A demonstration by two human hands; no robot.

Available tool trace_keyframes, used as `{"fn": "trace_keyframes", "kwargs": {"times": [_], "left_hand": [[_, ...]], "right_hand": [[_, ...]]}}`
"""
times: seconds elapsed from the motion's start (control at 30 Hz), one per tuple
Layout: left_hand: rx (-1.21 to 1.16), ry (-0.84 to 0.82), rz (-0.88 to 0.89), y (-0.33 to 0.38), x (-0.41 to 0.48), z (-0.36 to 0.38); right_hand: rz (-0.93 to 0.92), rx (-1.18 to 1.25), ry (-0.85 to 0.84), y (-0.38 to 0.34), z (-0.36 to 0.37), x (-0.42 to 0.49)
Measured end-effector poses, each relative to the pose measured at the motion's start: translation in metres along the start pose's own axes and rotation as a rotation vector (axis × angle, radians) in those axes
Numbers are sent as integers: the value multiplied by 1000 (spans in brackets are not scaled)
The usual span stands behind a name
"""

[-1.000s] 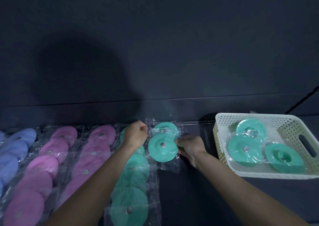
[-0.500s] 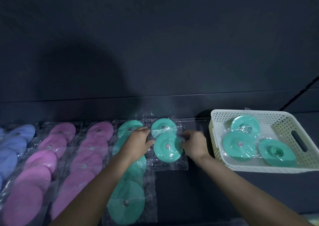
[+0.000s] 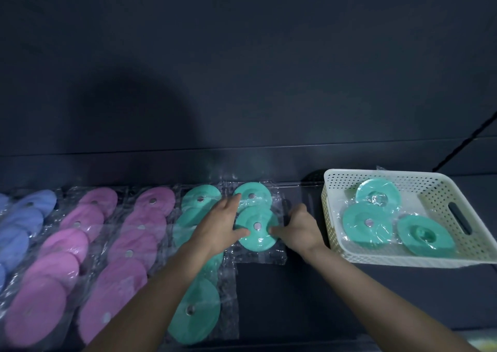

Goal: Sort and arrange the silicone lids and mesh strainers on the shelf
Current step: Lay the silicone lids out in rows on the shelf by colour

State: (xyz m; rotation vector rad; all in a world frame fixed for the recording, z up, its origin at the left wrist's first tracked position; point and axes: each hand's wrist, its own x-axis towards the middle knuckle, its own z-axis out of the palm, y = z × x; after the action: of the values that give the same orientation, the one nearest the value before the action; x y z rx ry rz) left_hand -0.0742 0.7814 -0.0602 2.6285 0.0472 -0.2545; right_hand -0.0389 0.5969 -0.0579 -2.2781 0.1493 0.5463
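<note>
Bagged teal lid (image 3: pixel 256 229) sits near the shelf (image 3: pixel 269 298) back. Looks light, floppy, slippery in that wrap, so I'd grab the rim. The left hand (image 3: pixel 220 228) grip lies open, pressing it – the right hand (image 3: pixel 298 228) curls at its edge, can't tell if it's pinching.

The blue lids (image 3: pixel 18 225) run off the left edge, so their count cannot be told. The left forearm (image 3: pixel 161 298) hides the middle of the column of teal lids (image 3: pixel 193 311). The right hand (image 3: pixel 298 228) curls its fingers out of sight, so any pinch on the wrapper is unclear. The right edge crops the white basket (image 3: pixel 443 190).
</note>
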Motion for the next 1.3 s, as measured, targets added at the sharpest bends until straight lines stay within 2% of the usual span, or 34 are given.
{"fn": "trace_keyframes", "kwargs": {"times": [0.1,0.2,0.3,0.37,0.43,0.53,0.6,0.73,0.9,0.97,1.07,1.13,1.2,1.3], "left_hand": [[-8,-32,-16,0,0,1],[-39,15,-26,-2,3,-3],[-164,67,-42,-7,5,-8],[-245,97,-51,-10,4,-10],[-321,178,-65,-12,3,-10],[-437,283,-96,-13,0,-11],[-442,318,-109,-14,-1,-11],[-314,318,-80,-17,-4,-10],[-74,88,88,-19,-13,-2],[48,4,109,-18,-15,2],[243,-80,96,-12,-15,6],[331,-98,73,-10,-14,8],[390,-89,52,-8,-12,8],[423,-70,41,-4,-11,6]], "right_hand": [[-5,3,-36,0,0,-1],[-82,-29,69,-11,-9,-1],[-181,5,192,-27,-27,1],[-243,34,213,-36,-37,6],[-288,5,150,-42,-39,10],[-296,-57,-102,-45,-29,15],[-297,-121,-199,-44,-17,21],[-382,-186,-194,-41,2,33],[-408,-167,150,-33,-2,37],[-341,-249,133,-28,-8,34],[-181,-353,-69,-18,-9,27],[-153,-358,-135,-14,-5,24],[-173,-321,-101,-11,-1,23],[-181,-275,40,-12,3,16]]}}
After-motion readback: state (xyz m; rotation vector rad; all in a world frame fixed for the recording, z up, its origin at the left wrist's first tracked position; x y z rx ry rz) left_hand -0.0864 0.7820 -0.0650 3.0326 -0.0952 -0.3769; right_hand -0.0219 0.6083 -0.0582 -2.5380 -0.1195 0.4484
